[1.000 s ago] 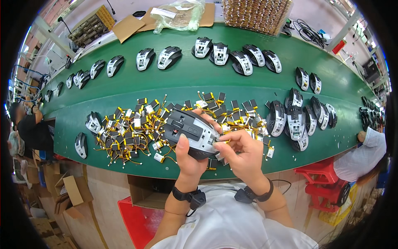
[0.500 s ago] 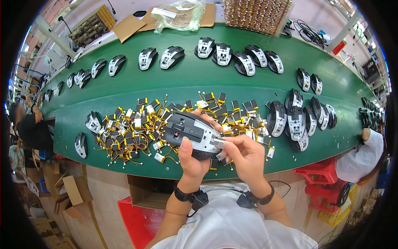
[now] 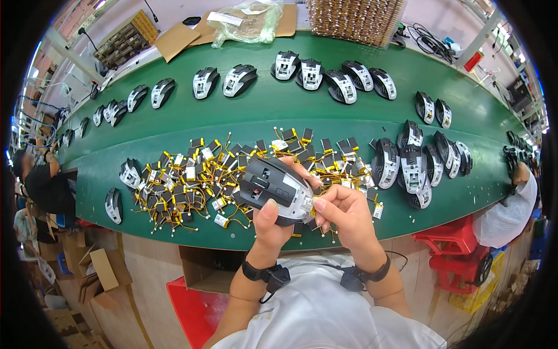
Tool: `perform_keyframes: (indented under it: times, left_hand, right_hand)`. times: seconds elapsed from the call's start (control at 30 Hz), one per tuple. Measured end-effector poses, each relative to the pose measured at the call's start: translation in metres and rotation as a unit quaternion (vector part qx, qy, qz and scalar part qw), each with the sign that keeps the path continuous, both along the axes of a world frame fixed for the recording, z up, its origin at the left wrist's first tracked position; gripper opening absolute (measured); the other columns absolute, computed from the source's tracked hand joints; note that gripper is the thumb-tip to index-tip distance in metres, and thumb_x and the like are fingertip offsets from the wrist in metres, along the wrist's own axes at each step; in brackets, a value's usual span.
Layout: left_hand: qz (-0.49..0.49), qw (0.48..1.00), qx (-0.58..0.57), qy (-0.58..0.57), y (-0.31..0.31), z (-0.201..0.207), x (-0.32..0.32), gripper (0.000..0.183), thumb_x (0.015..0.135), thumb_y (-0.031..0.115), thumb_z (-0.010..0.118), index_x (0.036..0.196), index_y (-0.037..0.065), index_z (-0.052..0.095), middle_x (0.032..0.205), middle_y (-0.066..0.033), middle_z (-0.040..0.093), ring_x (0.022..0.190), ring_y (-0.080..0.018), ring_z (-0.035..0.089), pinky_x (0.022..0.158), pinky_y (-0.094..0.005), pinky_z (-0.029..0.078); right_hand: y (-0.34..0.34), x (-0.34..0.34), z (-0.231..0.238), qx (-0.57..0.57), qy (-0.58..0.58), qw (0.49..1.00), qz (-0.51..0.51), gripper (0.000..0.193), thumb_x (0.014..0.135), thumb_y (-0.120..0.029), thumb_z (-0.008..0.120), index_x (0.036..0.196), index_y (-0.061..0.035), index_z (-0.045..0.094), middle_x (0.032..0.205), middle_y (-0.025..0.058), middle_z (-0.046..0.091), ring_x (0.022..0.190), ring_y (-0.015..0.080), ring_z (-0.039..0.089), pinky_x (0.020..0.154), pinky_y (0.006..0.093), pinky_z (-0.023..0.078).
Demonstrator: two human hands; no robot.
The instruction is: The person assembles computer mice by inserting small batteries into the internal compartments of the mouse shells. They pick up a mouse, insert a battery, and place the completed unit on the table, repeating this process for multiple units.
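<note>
My left hand [image 3: 272, 228] is closed around a black and light-grey computer mouse [image 3: 275, 189], thumb on the near side and fingers round the far side. The mouse is held tilted above the bench, its grey frame with cut-outs facing up. At its right end, the thumb and fingers of my right hand [image 3: 347, 216] pinch a small battery [image 3: 309, 203]. A light face and a yellow edge of the battery show; the rest is hidden by fingers and mouse. Below the hands lies a spread pile of small black, white and yellow batteries [image 3: 195, 174] with thin wires and white plugs.
Similar mice stand in a row along the back of the green bench [image 3: 145, 131], and a cluster of mice [image 3: 412, 168] stands at the right. Two more mice [image 3: 114, 205] lie at the left. A red stool [image 3: 447, 238] and a seated person [image 3: 505, 209] are at the right.
The mouse has turned slightly in my left hand and moved a little right. My right fingers have closed in at its end; the battery's light face shows less, and a yellow edge now shows.
</note>
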State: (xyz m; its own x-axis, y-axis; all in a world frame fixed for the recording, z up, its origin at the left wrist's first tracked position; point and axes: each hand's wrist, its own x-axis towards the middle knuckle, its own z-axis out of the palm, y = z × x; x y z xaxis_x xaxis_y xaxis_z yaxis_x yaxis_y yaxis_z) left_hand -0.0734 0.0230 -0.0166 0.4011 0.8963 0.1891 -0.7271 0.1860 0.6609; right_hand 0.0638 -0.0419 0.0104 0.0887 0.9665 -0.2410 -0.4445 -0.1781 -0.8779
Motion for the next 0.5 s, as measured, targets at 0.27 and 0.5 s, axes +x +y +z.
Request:
perform_keyframes:
  times: [0.27,0.5]
  left_hand:
    - [-0.025,0.993,-0.091,-0.070,0.003,0.001,0.008,0.077,0.087,0.062,0.051,0.130,-0.002,0.047,0.111,-0.0154,0.057,0.102,-0.0339,0.059,0.094,-0.0438,0.048]
    - [-0.044,0.981,-0.163,-0.099,0.010,0.001,-0.002,0.076,0.090,0.061,0.048,0.130,-0.003,0.049,0.113,-0.0160,0.057,0.104,-0.0338,0.057,0.093,-0.0442,0.048]
  right_hand:
    - [0.000,-0.016,-0.009,0.126,-0.190,0.965,-0.126,0.017,0.085,-0.006,0.077,0.095,0.0028,0.067,0.082,0.0072,0.071,0.068,0.0073,0.065,0.061,0.0224,0.054]
    - [-0.002,-0.008,0.002,0.188,-0.333,0.923,-0.034,0.019,0.080,-0.003,0.079,0.099,-0.0022,0.075,0.087,0.0091,0.073,0.072,0.0135,0.070,0.066,0.0249,0.055]
